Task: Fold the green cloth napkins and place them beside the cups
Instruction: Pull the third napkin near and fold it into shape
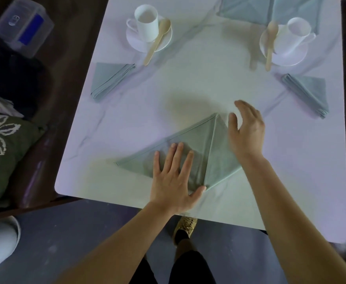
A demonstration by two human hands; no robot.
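The white desk [188, 85] holds a left saucer [132, 41] and a right saucer [291, 58], a left napkin [108, 78], a right napkin [309, 93], a near napkin [190, 138], and flat cloths [250, 9] far back.

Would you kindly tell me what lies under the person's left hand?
The left hand rests flat on a partly folded green cloth napkin lying on the white table; the cloth beneath the palm is covered.

A green napkin [188, 144], part-folded into a triangle, lies flat at the near edge of the table [198, 83]. Left napkin [110, 78] and right napkin [309, 93], fully folded, lie at the table's sides near left cup [146, 22] and right cup [296, 32].
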